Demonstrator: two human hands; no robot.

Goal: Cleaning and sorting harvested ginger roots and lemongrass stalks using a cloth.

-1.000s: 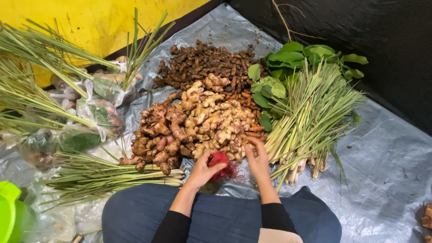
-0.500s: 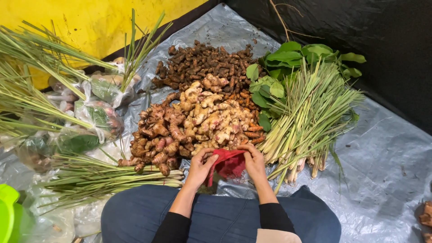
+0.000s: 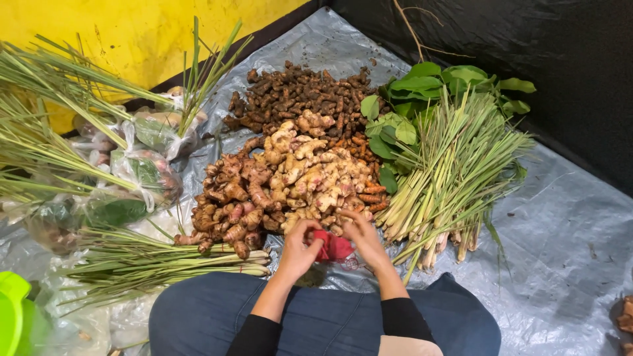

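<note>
We are sitting cross-legged on a grey plastic sheet [image 3: 567, 217], both hands working at its near edge, just in front of our knees. Our left hand [image 3: 298, 249] and right hand [image 3: 361, 238] are pinching a small red mesh bag [image 3: 333, 247] between them, fingers curled into its bunched cloth from either side; we judge they are spreading its mouth, since each hand is tugging a separate edge. The bag is hanging just short of the root piles, within easy reach of them.

The produce is lying sorted by kind, likely so that each sort can be picked from without mixing:
- One heap of pale ginger-like roots [image 3: 316, 178] in the middle.
- One heap of pinkish-brown roots [image 3: 231, 198] touching it on the left.
- One heap of dark small roots [image 3: 297, 95] behind.
- A thin scatter of orange roots [image 3: 366, 191] on the right flank.
- One thick bundle of lemongrass [image 3: 455, 171] at right, cut ends pointing toward us, with one bunch of broad green leaves [image 3: 428, 89] behind it.
- Further lemongrass stalks [image 3: 151, 264] at left; at least two bundles, exact count unclear.
- Several knotted clear plastic bags [image 3: 142, 171] at left; we cannot count them surely.
- One lime-green plastic container [image 3: 13, 310] at the frame's edge.
</note>
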